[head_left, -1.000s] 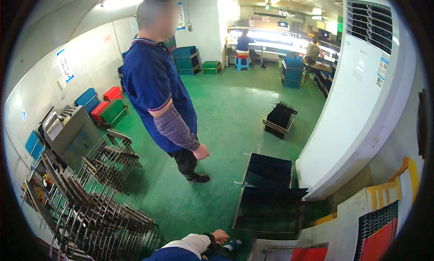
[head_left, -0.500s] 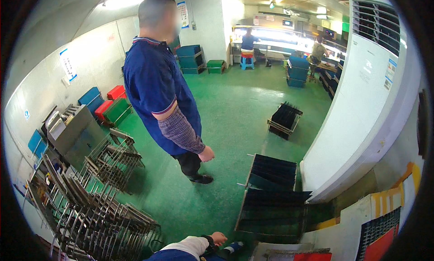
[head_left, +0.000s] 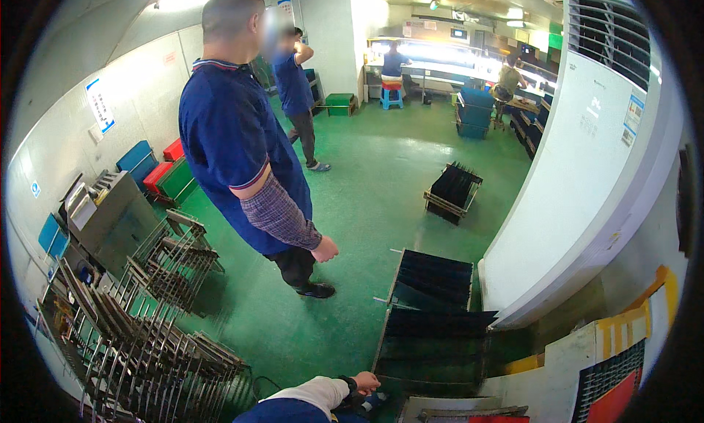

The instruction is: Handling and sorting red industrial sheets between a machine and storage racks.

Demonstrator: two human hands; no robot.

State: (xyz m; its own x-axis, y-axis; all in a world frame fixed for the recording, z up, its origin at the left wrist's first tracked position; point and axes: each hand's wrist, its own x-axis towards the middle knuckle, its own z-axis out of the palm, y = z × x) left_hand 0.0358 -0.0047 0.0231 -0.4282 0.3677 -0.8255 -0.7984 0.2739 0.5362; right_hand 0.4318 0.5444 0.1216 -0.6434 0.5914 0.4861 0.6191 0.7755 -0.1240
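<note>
My left hand (head_left: 365, 382) is low in the picture, with a white sleeve and a dark band at the wrist. Its fingers look loosely curled, and nothing shows in them. Just beyond it stands the nearest rack of dark panels (head_left: 433, 350); I cannot tell whether the hand touches its frame. A second rack of dark panels (head_left: 433, 276) adjoins it on the far side. Below my hand, part of a shoe (head_left: 374, 402) shows on the green floor. My right hand is out of the picture.
A person in a blue shirt (head_left: 227, 144) stands ahead on the left, with another person (head_left: 295, 86) behind. Metal racks (head_left: 147, 350) crowd the left. A tall white air conditioner (head_left: 579, 166) stands right. Farther off sits a small panel rack (head_left: 453, 188).
A second person has come into view behind the nearer one. My left hand has shifted slightly right and up, nearer the closest rack. The room has moved a little left in the picture.
</note>
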